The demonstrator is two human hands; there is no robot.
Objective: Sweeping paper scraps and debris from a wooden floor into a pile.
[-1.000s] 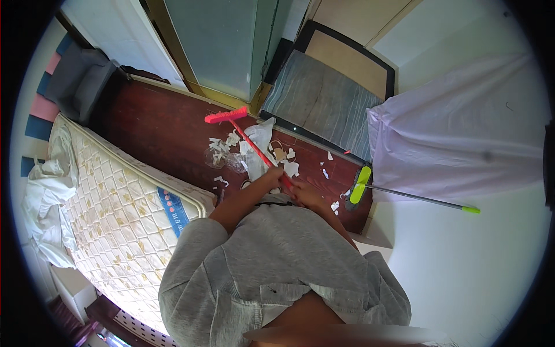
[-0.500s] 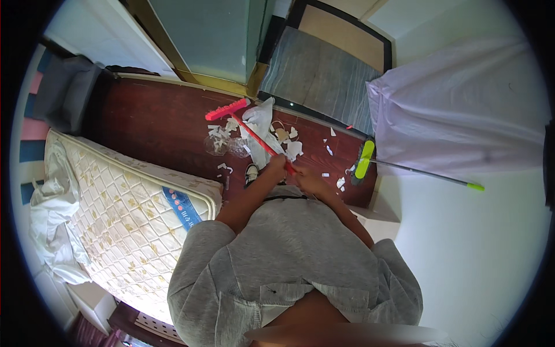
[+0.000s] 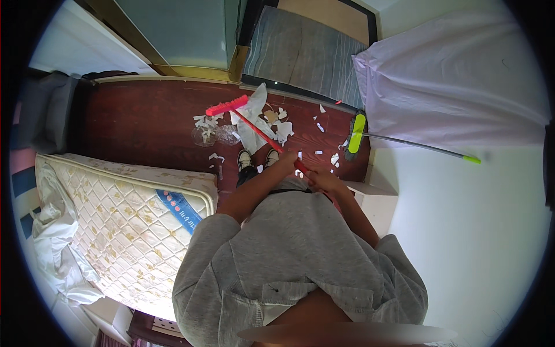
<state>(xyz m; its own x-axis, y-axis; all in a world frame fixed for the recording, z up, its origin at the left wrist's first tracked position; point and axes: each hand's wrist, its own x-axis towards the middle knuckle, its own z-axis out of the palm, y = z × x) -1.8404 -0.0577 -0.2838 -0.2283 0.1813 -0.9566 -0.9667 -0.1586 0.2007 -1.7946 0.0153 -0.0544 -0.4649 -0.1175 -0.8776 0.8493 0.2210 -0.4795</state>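
Note:
A red long-handled broom (image 3: 258, 130) is held in both of my hands, its bristled head out ahead of me and a little left, over the far side of the litter. My left hand (image 3: 286, 162) is wrapped round the handle, further forward than my right hand (image 3: 321, 180), which grips it close to my waist. Under and beside the broom lie a crumpled white plastic bag (image 3: 251, 127), a clear plastic container (image 3: 203, 136) and white paper scraps (image 3: 284, 132). I cannot tell whether the bristles touch the floor.
A grey-handled broom with a lime-green head (image 3: 358, 133) rests at the right. To the left lies a quilted mattress (image 3: 127, 225) beside a grey chair (image 3: 52, 110). More scraps (image 3: 335, 158) dot the dark red floor (image 3: 133, 115). A white cabinet (image 3: 373, 202) stands near my right arm.
The view has shifted, so the room sits slightly higher and further left. Relative to the litter, the broom head has moved slightly right. Both hands keep their grip; both shoes now show.

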